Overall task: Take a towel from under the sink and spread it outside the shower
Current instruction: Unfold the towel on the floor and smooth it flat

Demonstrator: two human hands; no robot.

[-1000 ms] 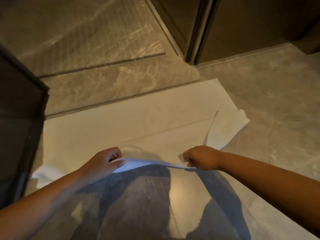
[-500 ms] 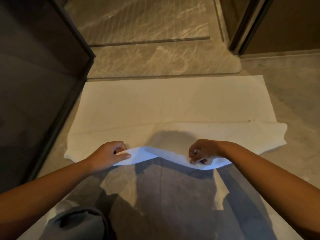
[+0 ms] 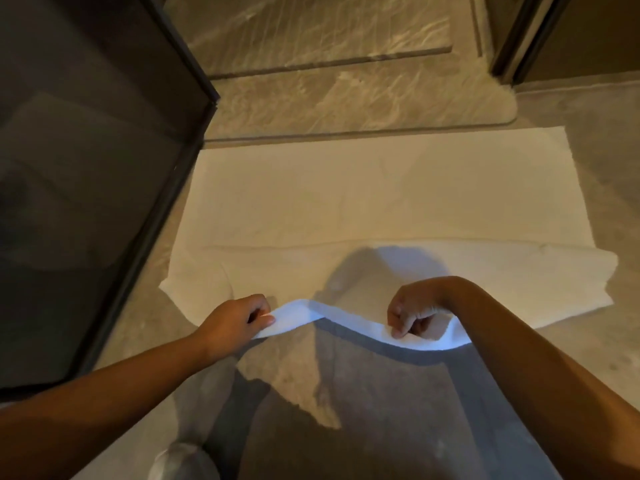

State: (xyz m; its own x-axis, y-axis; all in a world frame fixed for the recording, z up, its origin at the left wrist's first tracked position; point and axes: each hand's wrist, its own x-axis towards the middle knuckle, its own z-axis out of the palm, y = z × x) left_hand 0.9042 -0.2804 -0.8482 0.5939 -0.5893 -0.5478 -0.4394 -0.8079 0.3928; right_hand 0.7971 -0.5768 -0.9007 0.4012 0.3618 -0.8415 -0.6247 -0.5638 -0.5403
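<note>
since a second ago the folded-over flap at the right end of the towel (image 3: 363, 202) has opened out, and your view has swung so the cloth lies squarely across in front of you. both your hands grip much the same spots on its near hem as half a second ago.

counted: one white towel, two bare hands, one dark-framed glass panel, one dark door frame, one grey-clad knee.

your left hand (image 3: 232, 318) grasps the near hem, thumb on top and fingers curled beneath. your right hand (image 3: 415, 313) is clenched on the same hem further right, knuckles up, pinching the cloth between thumb and fingertips. between the hands the hem is lifted and runs in a wave, high by the left hand and dipping by the right. the rest of the towel lies flat, its far edge just beside the low kerb (image 3: 346, 135) of the shower and its left end near the foot of the glass panel (image 3: 86, 168). one crease crosses it from side to side.

you are working on a floor (image 3: 588, 341) of grey mottled stone. beyond the kerb the shower floor is pale veined stone with fine grooves. the door frame (image 3: 512, 46) stands at upper right, and your knee (image 3: 183, 459) shows at the bottom edge. your shadow falls over the floor and the towel's near part.
</note>
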